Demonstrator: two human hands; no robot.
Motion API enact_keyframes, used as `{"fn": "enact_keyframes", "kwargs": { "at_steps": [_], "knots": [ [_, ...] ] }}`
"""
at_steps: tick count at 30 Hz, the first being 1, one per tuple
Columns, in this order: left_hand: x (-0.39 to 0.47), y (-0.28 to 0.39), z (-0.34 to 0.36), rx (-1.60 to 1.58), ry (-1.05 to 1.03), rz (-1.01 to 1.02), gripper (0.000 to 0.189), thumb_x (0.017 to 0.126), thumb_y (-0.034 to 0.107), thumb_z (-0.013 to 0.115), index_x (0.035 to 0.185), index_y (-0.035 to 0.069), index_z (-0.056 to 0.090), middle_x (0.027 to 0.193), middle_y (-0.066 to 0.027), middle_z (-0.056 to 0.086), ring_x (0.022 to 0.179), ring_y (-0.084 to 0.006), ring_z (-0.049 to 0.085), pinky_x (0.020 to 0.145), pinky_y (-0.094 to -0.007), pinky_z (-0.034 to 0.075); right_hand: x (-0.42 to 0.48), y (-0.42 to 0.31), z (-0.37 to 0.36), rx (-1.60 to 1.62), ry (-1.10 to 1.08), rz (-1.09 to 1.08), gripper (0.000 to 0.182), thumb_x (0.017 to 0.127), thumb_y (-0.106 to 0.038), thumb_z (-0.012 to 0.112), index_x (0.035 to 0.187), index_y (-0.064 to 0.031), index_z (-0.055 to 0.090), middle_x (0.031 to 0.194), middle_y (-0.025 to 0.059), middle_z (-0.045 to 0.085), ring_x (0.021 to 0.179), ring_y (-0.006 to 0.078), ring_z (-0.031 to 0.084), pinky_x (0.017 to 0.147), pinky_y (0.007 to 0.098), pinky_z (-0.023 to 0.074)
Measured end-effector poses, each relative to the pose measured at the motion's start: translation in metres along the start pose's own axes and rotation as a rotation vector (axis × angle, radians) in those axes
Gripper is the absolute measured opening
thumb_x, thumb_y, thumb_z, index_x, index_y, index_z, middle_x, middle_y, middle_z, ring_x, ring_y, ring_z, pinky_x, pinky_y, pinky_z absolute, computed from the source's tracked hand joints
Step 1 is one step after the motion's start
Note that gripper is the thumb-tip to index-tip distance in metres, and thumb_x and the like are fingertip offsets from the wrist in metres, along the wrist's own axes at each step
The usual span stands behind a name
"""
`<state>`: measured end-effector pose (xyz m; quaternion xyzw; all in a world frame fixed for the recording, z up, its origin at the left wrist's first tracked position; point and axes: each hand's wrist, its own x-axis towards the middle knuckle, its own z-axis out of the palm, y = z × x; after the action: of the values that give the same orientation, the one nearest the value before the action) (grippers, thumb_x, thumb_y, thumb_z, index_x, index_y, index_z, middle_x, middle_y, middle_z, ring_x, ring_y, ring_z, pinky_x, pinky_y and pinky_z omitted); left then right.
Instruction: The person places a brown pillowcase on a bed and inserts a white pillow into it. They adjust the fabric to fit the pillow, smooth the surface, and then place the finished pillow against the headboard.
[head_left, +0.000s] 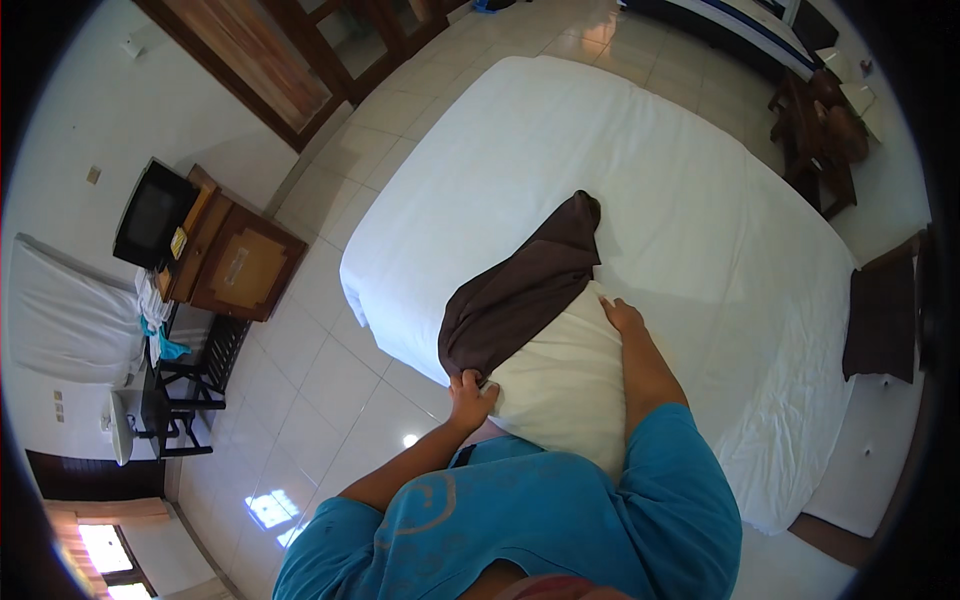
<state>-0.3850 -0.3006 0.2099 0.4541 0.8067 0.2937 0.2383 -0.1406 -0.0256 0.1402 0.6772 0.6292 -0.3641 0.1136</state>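
A cream pillow (559, 371) rests against my front at the near edge of a bed with a white sheet (585, 135). The far end of the pillow sits inside a dark brown pillowcase (517, 289), whose loose end lies crumpled across the sheet. My left hand (472, 401) grips the pillowcase edge at the pillow's left corner. On the other side, my right hand (622, 313) holds the pillow's upper right corner, where the cream fabric is bare. The underside of the pillow is hidden.
A padded headboard (874, 450) with a dark brown cloth (881, 326) stands at the right. Left across the tiled floor (315, 382) are a wooden cabinet (244, 262), a television (155, 212) and a black chair (217, 360). Another bed (720, 30) and a wooden table (802, 135) lie beyond.
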Motion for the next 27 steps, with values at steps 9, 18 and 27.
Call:
{"fn": "enact_keyframes", "kwargs": {
  "at_steps": [9,18,27],
  "knots": [
    [0.055,0.014,0.031,-0.334,0.138,-0.038,0.032,0.068,0.002,0.053,0.099,0.002,0.045,0.098,-0.0172,0.038,0.087,-0.028,0.043,0.08,-0.0347,0.039,-0.1,-0.04,-0.094,0.426,0.64,-0.331,0.046,0.083,-0.038,0.056,0.11,-0.0016,0.053,0.093,0.0227,0.062,0.09,0.0375,0.059,0.078,0.0426,0.045],
    [0.102,0.041,0.057,-0.577,-0.664,-0.478,0.042,0.082,0.025,0.051,0.119,0.007,0.042,0.114,-0.0155,0.047,0.111,-0.0269,0.044,0.088,-0.0357,0.039,-0.192,-0.077,-0.089,0.109,0.714,-0.519,0.061,0.077,-0.031,0.065,0.129,-0.0125,0.04,0.069,0.017,0.061,0.063,0.0341,0.06,0.06,0.0432,0.0461],
    [0.093,0.108,0.029,-0.321,0.23,0.51,0.043,0.068,0.009,0.058,0.109,0.002,0.048,0.106,-0.0164,0.051,0.1,-0.0326,0.047,0.086,-0.042,0.038,-0.218,-0.068,-0.061,-0.088,0.5,-0.654,0.06,0.077,-0.033,0.062,0.128,-0.007,0.045,0.067,0.0181,0.061,0.062,0.0358,0.06,0.066,0.0434,0.045]
  ]
}}
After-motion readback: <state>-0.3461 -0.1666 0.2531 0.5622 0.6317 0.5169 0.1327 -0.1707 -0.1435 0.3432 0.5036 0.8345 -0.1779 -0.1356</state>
